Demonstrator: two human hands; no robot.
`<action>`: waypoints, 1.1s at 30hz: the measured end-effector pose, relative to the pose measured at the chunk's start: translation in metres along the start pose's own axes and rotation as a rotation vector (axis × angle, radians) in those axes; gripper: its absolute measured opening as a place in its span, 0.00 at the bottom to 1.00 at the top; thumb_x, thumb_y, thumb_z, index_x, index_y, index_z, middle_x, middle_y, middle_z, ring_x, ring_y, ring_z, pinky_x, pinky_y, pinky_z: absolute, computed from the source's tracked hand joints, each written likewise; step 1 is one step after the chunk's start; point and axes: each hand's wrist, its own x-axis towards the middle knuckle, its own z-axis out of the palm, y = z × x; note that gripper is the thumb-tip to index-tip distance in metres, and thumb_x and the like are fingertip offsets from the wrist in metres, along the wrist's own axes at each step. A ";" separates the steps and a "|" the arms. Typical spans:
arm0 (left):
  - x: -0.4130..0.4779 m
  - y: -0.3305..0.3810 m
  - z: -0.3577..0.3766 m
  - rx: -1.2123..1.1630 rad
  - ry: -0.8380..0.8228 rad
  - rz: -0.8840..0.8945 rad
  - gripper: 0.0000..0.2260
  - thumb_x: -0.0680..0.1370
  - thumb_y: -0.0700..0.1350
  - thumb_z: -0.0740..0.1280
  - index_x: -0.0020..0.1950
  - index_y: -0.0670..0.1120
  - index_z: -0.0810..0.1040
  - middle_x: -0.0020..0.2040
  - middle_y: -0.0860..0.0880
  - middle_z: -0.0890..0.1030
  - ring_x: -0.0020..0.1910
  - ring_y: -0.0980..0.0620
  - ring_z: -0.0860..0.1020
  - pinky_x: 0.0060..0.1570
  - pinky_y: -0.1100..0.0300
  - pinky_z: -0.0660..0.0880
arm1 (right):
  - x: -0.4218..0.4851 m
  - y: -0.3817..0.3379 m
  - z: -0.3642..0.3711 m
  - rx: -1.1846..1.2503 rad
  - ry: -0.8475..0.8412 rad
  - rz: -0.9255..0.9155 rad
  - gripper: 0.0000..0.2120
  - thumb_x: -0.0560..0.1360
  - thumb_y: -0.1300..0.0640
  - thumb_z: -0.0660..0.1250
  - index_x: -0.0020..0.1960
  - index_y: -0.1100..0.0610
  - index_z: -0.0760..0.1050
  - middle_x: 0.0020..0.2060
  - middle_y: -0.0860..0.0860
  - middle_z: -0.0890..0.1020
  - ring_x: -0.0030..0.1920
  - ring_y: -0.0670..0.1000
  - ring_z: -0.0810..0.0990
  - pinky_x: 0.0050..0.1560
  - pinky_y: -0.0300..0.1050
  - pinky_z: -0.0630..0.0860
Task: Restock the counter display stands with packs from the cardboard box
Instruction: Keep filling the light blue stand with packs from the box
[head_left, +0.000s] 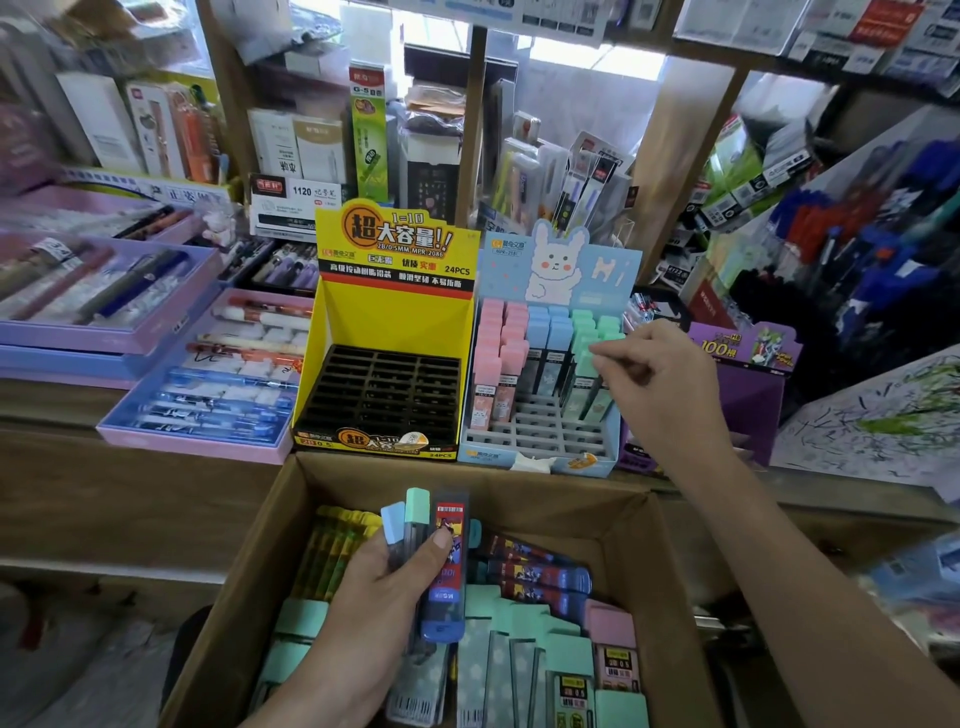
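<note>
Clenched round three packs (449, 545), the left grip (379, 592) is held over the open cardboard box (670, 561): one pack is blue-capped, one mint-capped, one dark with a red label. The right grip (654, 374) is reached out to the blue stand (597, 270), fingers curled, fingertips (597, 358) at a mint-capped pack (582, 374) slotted there; whether it is pinched cannot be told. More packs, mint, pink, yellow and dark, are heaped in the box, which is set against a wooden table (52, 405). Three stands are lined up on it. A yellow stand (395, 322) is marked "24PCS" and "2B/0.5MM MPR-2086". The blue one is printed with a rabbit and "Hi" and partly filled with pink, blue and mint packs. A purple stand (748, 374) is marked "100". Crowded stationery shelves (685, 156) are seen behind.
</note>
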 end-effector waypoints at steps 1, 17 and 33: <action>0.000 0.000 0.000 0.002 0.005 0.002 0.08 0.73 0.52 0.71 0.51 0.55 0.86 0.51 0.42 0.86 0.52 0.42 0.85 0.56 0.46 0.81 | 0.000 0.000 0.001 -0.007 0.004 0.001 0.07 0.78 0.63 0.74 0.55 0.58 0.87 0.39 0.43 0.75 0.39 0.39 0.76 0.40 0.28 0.72; 0.002 -0.004 -0.001 -0.013 0.001 -0.022 0.13 0.69 0.56 0.75 0.52 0.55 0.85 0.52 0.42 0.86 0.52 0.42 0.85 0.53 0.47 0.83 | -0.059 -0.039 0.020 0.459 -0.286 0.281 0.06 0.79 0.58 0.71 0.47 0.48 0.84 0.35 0.44 0.85 0.32 0.40 0.81 0.33 0.30 0.76; -0.006 0.006 0.001 -0.003 -0.038 0.002 0.14 0.72 0.55 0.75 0.52 0.48 0.85 0.51 0.30 0.82 0.45 0.37 0.79 0.51 0.41 0.73 | -0.102 -0.057 0.048 0.798 -0.626 0.601 0.07 0.81 0.57 0.71 0.53 0.62 0.82 0.42 0.55 0.87 0.32 0.50 0.81 0.30 0.42 0.74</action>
